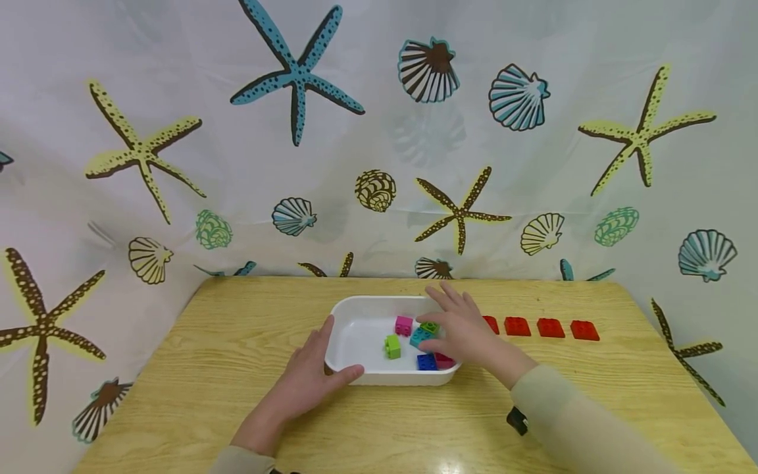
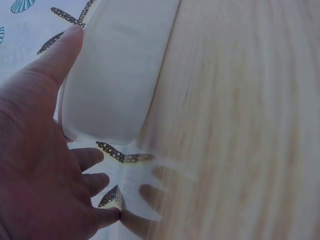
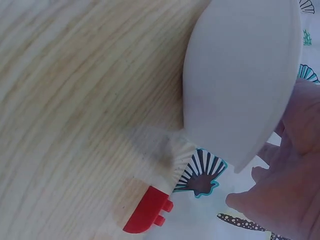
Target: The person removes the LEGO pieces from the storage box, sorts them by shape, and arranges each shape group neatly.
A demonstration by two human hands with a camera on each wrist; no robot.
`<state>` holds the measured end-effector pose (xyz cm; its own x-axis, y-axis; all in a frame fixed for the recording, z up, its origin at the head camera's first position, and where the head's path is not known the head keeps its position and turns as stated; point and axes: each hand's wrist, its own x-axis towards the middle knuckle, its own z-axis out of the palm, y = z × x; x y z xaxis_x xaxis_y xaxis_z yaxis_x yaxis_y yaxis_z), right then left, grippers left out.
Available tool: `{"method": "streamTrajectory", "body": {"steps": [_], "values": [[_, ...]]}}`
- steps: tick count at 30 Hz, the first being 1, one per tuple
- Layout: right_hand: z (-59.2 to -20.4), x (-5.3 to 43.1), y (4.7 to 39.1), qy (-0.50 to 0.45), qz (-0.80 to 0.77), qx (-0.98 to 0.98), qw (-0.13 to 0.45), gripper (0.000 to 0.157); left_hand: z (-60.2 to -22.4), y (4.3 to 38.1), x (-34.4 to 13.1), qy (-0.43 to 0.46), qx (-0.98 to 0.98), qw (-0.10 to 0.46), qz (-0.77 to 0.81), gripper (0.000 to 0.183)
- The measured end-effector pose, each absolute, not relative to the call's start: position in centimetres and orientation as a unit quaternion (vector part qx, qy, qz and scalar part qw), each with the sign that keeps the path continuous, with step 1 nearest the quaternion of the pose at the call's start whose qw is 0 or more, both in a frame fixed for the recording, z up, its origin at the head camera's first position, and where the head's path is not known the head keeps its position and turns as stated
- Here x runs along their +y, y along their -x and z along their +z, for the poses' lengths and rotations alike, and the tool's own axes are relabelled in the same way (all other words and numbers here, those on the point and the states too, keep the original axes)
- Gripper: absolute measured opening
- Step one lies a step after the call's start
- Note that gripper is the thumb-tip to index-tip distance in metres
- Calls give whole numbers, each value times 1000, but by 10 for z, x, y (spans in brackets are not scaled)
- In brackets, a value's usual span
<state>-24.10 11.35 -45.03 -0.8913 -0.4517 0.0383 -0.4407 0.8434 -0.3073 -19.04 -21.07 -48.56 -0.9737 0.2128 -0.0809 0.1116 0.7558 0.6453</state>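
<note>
A shallow white tray stands on the table, with several building blocks inside toward its right end. Among them are a pink block, a lime green block, a teal block, a dark blue block, a crimson block and a green block. My left hand rests at the tray's left front corner, thumb over the front rim and fingers spread along the left side. Over the right end reaches my right hand, fingers spread, thumb and index finger around the green and teal blocks.
Right of the tray, several red blocks lie in a row, among them one red block and another red block at the far end. A curtain printed with shells and starfish hangs behind the wooden table.
</note>
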Motion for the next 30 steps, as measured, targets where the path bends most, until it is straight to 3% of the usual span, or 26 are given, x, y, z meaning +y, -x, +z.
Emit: {"method": "streamTrajectory", "body": {"steps": [30], "values": [[-467, 103, 246, 221, -149, 964, 13, 47, -485, 190, -208, -90, 933, 67, 341, 121]]}}
